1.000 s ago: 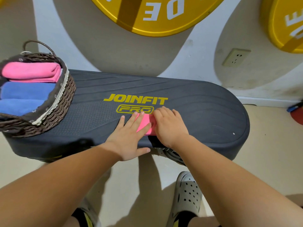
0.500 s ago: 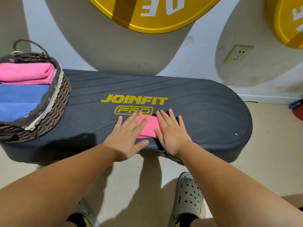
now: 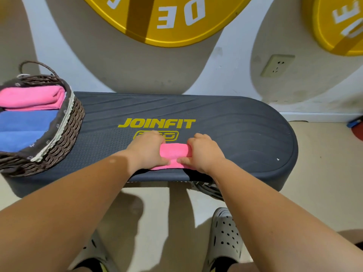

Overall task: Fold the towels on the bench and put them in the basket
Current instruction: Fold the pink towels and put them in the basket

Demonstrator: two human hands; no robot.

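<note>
The pink towel [image 3: 173, 154] lay folded near the desk's [image 3: 235, 134] front edge, well apart from the basket [image 3: 65, 132] at its left end, and we gripped each end with left hand [image 3: 146, 152] and right hand [image 3: 205, 154], fingers [image 3: 196, 138] curled round it, seemingly to keep the folds together.

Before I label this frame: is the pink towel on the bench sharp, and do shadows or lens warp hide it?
Head view: pink towel sharp, evenly lit between left hand and right hand; hard arm shadows fall on the floor; wide-angle warp bows the bench.
</note>
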